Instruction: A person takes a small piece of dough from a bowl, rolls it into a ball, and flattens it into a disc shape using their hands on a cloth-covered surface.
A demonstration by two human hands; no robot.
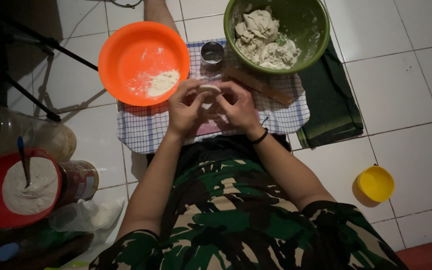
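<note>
Both my hands meet over a checked cloth (141,127) on the tiled floor. My left hand (186,107) and my right hand (238,105) pinch a small pale round of dough (209,89) between their fingertips. Behind them stands an orange bowl (126,55) with a little flour, and a green bowl (303,30) holding a heap of pale dough (266,40). A small metal cup (212,52) stands between the bowls. A wooden rolling pin (258,85) lies on the cloth beyond my right hand.
A folded dark green cloth (331,105) lies right of the checked cloth. A small yellow cup (376,183) sits on the tiles at right. At left are a red container of white filling with a spoon (23,187), a jar (78,180), a clear jug (41,137) and a plastic bag.
</note>
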